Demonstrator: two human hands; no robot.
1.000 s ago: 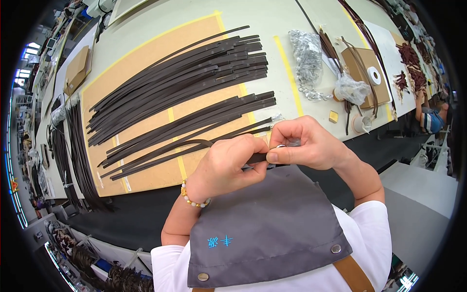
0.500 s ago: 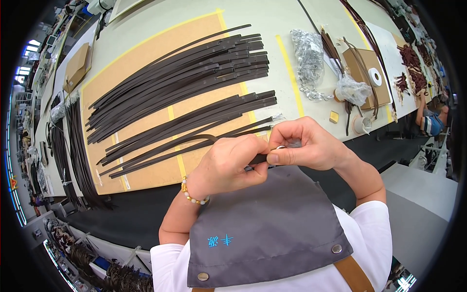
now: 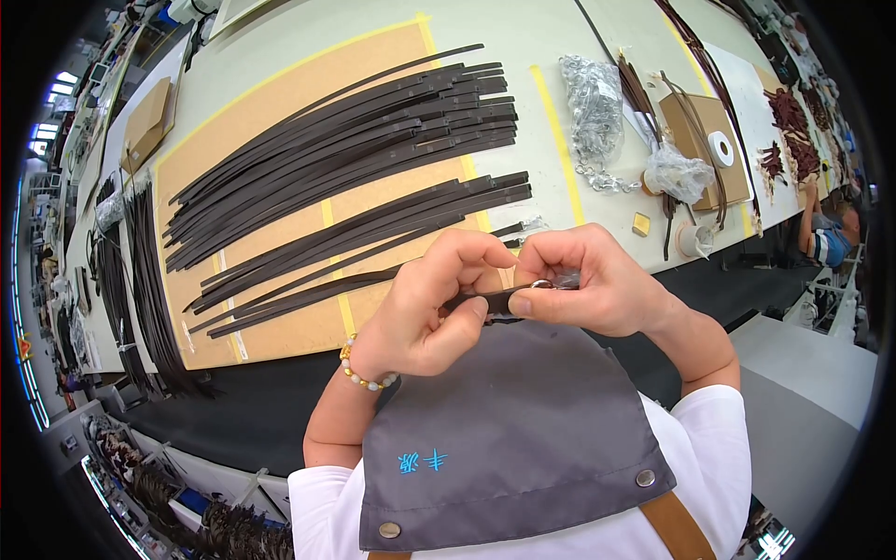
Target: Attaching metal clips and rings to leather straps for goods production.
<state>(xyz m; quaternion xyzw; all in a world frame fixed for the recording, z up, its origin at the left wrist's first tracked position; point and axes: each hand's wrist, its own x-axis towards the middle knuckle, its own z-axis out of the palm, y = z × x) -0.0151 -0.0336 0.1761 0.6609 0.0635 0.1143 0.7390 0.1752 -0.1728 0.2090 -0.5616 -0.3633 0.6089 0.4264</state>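
Observation:
A dark strap (image 3: 497, 303) is held between my two hands just above the table's near edge. My right hand (image 3: 602, 280) pinches its end between thumb and bent fingers. A small silvery metal ring or clasp (image 3: 541, 284) shows at that thumb, partly hidden by the fingers. My left hand (image 3: 420, 308) is closed on the strap a little farther left, thumb along it and index finger arched above. Beyond my hands many dark straps (image 3: 345, 140) lie side by side on the tan board (image 3: 280, 84); a few near ones pass behind my left hand.
At the right of the table sit a clear plastic bag of metal hardware (image 3: 591, 103), a yellowish block (image 3: 641, 224), a white tape roll (image 3: 720, 147) and a white cup (image 3: 694, 240). Bundles of straps (image 3: 154, 280) hang over the left edge. Another person (image 3: 833, 238) sits far right.
My left hand has loosened and shifted slightly left, its index finger lifting and thumb moving along the strap, so more of the strap shows. My right hand keeps its pinch nearly in place.

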